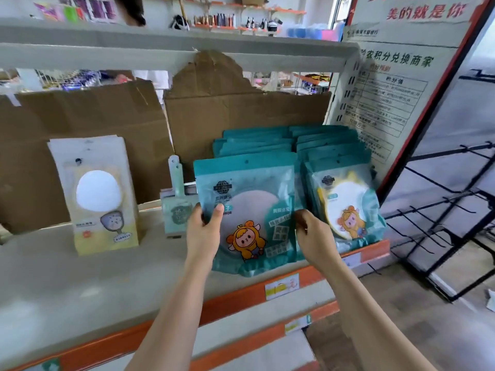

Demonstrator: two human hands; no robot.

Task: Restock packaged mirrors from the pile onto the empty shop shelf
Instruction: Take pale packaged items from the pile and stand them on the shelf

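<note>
1. Grip: the left hand (203, 231) pinches the left edge of the packet (249, 199), with the thumb on the printed face and the fingers behind. The right hand (313, 236) holds the right edge with curled fingers; its fingertips are hidden behind the edge.
2. Location: the packet is between the two hands, at the front of the shelf (80, 277). Its lower edge is at the shelf's front lip.
3. Orientation: the packet stands upright with its long axis vertical. The hang hole is at the top and the printed face is toward the person.
4. Material: a glossy teal plastic pouch, rectangular with a flat sealed top band. A pale round mirror shows through the clear window, and a cartoon figure in an orange hood is printed low on the face.
5. Behind the grip: a row (254, 143) of identical teal pouches stands upright, one behind another.
6. Right of the grip: a second teal row (345, 204) stands just beside. Its front pouch shows a mirror with a yellow rim.
7. Left of the grip: a small pale-green pack (176, 207) stands near. A cream pack (99, 194) with a white oval window stands farther left.
8. Rear: brown corrugated cardboard (80, 145) with torn edges lines the back of the shelf.
</note>
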